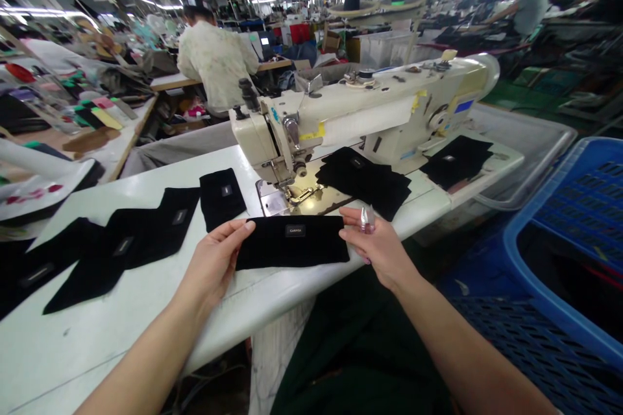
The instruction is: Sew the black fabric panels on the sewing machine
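Fabric panel (292, 251) was positioned over the desk (92, 337), near the sewing machine (389, 85), label (294, 231) facing me. My left fingers (237, 231) pinched one end, my right fingers (351, 234) the other; even, light tension, I judged, best kept its edge straight.

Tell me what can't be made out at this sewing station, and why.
All in the head view:
Held black piece: its back faces away from the camera.
Leftmost black piece: cut off by the left edge.
Fanned black pile: overlap hides the count.
Far-right black piece: label too small to read.
Blue basket: cut off at right, contents in shadow.
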